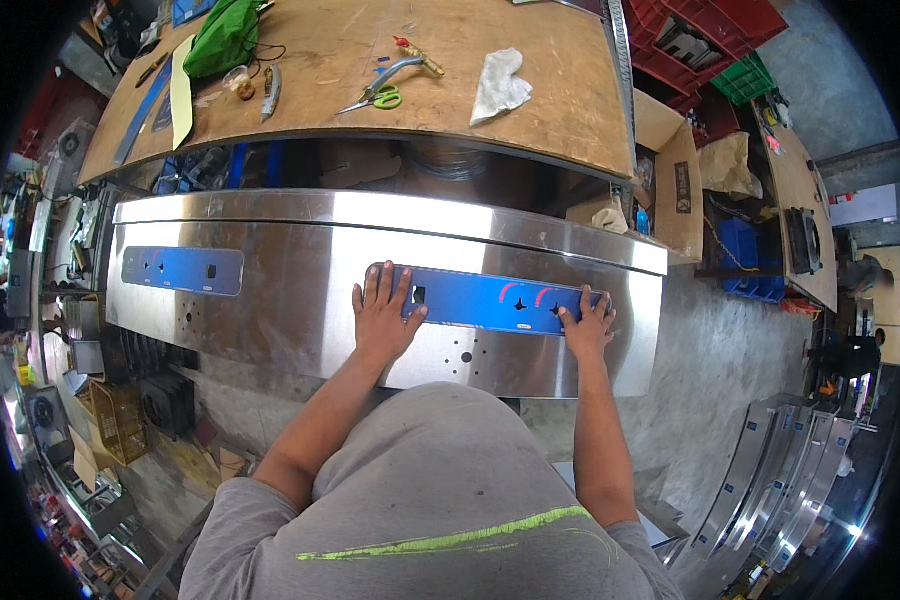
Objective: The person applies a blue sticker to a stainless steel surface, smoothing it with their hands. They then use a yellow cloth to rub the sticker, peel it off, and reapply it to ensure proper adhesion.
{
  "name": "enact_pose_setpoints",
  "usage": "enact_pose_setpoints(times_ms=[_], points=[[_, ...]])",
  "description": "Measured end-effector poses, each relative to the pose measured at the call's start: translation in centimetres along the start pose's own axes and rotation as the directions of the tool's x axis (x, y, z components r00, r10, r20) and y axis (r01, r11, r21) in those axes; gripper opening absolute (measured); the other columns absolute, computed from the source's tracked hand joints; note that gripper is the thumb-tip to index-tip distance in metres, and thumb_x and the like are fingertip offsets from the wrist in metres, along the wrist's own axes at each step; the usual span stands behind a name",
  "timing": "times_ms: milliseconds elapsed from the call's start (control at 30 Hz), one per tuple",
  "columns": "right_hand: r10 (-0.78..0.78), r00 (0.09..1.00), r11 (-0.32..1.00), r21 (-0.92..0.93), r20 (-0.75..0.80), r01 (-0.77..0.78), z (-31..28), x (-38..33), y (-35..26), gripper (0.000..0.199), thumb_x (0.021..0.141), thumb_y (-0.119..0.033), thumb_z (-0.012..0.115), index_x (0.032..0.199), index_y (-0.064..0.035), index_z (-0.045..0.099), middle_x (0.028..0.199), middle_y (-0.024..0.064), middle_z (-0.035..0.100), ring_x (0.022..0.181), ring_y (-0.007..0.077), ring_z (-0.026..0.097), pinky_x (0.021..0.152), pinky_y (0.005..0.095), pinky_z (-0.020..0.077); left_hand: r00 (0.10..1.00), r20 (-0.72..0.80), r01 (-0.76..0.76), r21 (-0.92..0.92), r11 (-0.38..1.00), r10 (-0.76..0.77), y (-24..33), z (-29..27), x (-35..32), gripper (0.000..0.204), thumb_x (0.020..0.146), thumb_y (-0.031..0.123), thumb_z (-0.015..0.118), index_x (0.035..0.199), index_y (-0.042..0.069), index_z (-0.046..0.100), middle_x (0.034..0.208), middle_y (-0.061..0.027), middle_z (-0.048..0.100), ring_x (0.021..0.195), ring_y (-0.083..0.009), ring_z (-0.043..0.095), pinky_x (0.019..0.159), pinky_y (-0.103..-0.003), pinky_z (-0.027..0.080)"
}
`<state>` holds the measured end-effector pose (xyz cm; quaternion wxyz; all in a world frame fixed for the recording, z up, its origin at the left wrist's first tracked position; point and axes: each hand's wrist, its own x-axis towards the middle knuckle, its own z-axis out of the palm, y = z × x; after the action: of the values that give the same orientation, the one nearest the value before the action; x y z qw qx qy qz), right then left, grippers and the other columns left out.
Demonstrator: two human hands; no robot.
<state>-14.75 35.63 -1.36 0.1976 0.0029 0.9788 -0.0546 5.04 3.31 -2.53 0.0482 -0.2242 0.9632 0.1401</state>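
2 hands, fingers spread flat: left hand (385, 318) + right hand (588, 325) pressing 1 of 2 blue strips (490, 300) on steel panel (300, 300).

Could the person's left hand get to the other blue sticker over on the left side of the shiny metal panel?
Probably yes. The left hand lies flat on the near blue label, and only bare metal panel lies between it and the far blue label. Nothing blocks a sideways slide.
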Motion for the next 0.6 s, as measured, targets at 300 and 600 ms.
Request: enact_pose_setpoints(times_ms=[300, 600], points=[[-0.006, 1.0, 0.999, -0.034, 0.009, 0.006, -0.3, 0.0, 0.0, 0.081, 0.09, -0.061, 0.063, 0.159, -0.0361, 0.028, 0.17, 0.0134, 0.008, 0.152, 0.0501, 0.01, 0.113, 0.0743, 0.0203, 1.0, -0.027, -0.008, -0.044, 0.999, 0.007, -0.1, 0.2, 0.1, 0.075, 0.095, 0.061, 0.048, 0.157, 0.02, 0.038, 0.165, -0.0173, 0.025, 0.154, -0.0377, 0.016, 0.12, -0.063, 0.012], [-0.061, 0.997, 0.995, -0.082, -0.04, 0.058, 0.4, -0.7, 1.0, 0.079, 0.095, -0.07, 0.045, 0.161, -0.0345, 0.023, 0.17, 0.012, 0.006, 0.154, 0.0464, 0.004, 0.115, 0.074, 0.012, 0.999, 0.028, 0.022, -0.02, 1.0, -0.022, 0.2, -0.3, 0.0, 0.072, 0.098, 0.062, 0.043, 0.158, 0.022, 0.036, 0.166, -0.0141, 0.023, 0.155, -0.034, 0.014, 0.122, -0.06, 0.008]])
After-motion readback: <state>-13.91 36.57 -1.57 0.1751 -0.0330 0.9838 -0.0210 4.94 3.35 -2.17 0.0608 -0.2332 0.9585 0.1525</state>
